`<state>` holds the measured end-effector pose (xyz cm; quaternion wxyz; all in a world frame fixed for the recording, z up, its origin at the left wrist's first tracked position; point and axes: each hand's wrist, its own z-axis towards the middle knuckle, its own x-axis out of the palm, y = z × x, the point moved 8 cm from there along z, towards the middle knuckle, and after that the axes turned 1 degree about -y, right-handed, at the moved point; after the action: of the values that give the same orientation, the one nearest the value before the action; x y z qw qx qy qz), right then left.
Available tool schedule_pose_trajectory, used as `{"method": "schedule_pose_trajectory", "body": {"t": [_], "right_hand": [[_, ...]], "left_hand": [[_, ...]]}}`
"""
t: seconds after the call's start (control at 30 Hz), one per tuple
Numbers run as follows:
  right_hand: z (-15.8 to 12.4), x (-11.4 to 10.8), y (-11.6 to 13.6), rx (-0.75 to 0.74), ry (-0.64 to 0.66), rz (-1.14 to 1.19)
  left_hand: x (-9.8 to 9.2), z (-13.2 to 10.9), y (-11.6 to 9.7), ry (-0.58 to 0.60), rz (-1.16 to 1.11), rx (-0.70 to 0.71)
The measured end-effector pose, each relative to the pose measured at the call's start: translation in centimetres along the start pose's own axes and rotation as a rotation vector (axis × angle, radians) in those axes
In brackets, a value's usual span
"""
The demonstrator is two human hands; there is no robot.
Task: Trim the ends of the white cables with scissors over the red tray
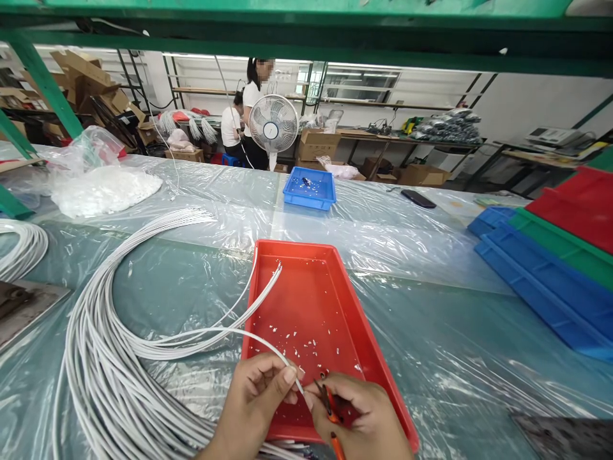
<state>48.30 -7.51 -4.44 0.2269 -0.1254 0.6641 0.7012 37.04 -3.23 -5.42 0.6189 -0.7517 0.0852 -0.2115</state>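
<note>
My left hand (256, 396) pinches the end of a thin white cable (225, 331) above the near end of a red tray (306, 306). Close beside it, my right hand (364, 415) is closed on a small orange-handled cutter (330, 412), its tip right at the cable end. Small white scraps of insulation lie scattered in the tray. A large bundle of white cables (96, 358) curves over the plastic-covered table on my left, and a few of its ends reach over the tray's left rim.
A blue tray (310, 188) sits farther back, with a fan (273, 124) behind it. Stacked blue, green and red trays (550, 255) lie at right. A plastic bag of white parts (103, 188) rests at far left. Two people are behind the fan.
</note>
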Motion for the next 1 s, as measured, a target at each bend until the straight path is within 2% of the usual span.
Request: {"method": "schedule_pose_trajectory", "body": {"t": [0.13, 0.23, 0.5, 0.67, 0.8, 1.0], "right_hand": [[0.0, -0.1, 1.1, -0.103, -0.012, -0.205], [0.2, -0.1, 1.4, -0.114, -0.026, -0.251], [0.5, 0.5, -0.1, 0.010, -0.020, 0.053], [0.5, 0.9, -0.8, 0.085, 0.018, 0.218], [0.6, 0.1, -0.6, 0.018, -0.049, 0.167], [-0.1, -1.3, 0.4, -0.221, -0.142, -0.037]], "left_hand": [[-0.3, -0.2, -0.3, -0.031, 0.098, 0.067], [-0.2, -0.3, -0.3, -0.021, 0.128, 0.080], [0.8, -0.1, -0.3, 0.099, -0.024, 0.013], [0.8, -0.2, -0.3, 0.129, -0.050, -0.028], [0.9, 0.0, -0.3, 0.151, -0.100, -0.048], [0.6, 0.3, 1.1, 0.147, -0.343, -0.188]]}}
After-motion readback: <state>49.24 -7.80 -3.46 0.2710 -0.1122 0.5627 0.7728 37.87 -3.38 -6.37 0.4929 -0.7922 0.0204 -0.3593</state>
